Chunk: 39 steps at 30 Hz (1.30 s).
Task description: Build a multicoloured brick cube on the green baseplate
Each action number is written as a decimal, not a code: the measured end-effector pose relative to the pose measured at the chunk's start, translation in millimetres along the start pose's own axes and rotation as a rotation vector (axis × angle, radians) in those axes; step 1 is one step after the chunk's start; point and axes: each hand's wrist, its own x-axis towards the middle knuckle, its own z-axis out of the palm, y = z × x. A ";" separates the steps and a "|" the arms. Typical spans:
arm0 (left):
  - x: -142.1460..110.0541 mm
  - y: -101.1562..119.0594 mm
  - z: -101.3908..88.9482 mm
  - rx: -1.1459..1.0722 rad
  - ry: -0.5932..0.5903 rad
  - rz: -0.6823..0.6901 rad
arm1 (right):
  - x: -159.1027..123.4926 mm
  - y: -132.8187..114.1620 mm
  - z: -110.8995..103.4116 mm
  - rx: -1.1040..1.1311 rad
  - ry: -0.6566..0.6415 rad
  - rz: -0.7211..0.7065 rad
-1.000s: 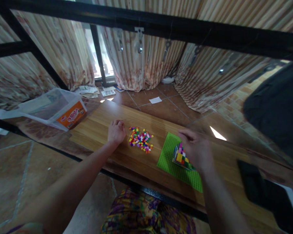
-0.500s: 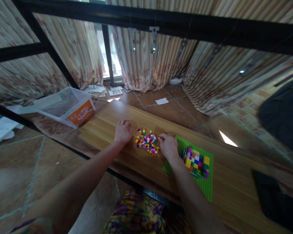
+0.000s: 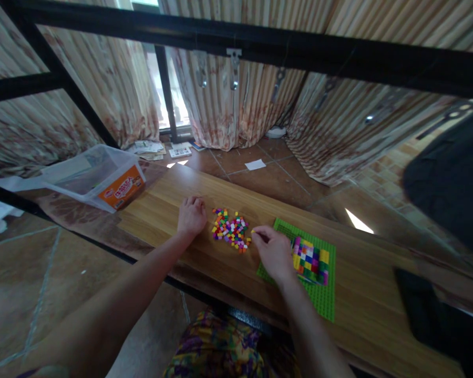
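Note:
My right hand (image 3: 273,252) pinches a small yellow brick (image 3: 253,231) between thumb and finger, just right of a loose pile of tiny coloured bricks (image 3: 230,231). Beneath and beyond its wrist lies a green studded baseplate (image 3: 324,304). On that plate sits a block of multicoloured bricks (image 3: 310,260), its left edge partly hidden by the hand. My left hand (image 3: 192,216) rests on the wooden tabletop left of the pile, its fingers curled in, with no brick visible in them.
A clear plastic box (image 3: 90,173) with an orange label stands off the left end of the table (image 3: 161,202). A dark flat object (image 3: 418,304) lies at the right end. A black metal bar (image 3: 260,42) crosses in front, with metal clips hanging from it.
My right hand has drawn back slightly from the pile's right edge, and a yellow brick now shows at its fingertips. My left hand stays in place while the whole view shifts a little.

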 end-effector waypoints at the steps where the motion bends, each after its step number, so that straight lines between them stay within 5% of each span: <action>1: 0.2 -0.5 0.1 0.003 0.002 0.008 | -7.8 -1.3 -3.4 0.084 0.000 0.023; 7: 1.3 -2.9 1.1 -0.013 0.028 0.047 | -44.1 7.2 -37.1 0.229 0.115 0.078; 15: 1.7 -4.7 3.3 -0.026 0.058 0.056 | -47.1 45.8 -105.1 -0.134 0.344 0.193; 29: 0.5 -3.8 1.2 -0.003 0.045 0.057 | -25.8 48.0 -84.9 -0.637 0.192 0.130; 39: 0.3 -3.3 2.8 -0.034 0.046 0.033 | -21.7 55.3 -88.8 -0.534 0.243 0.138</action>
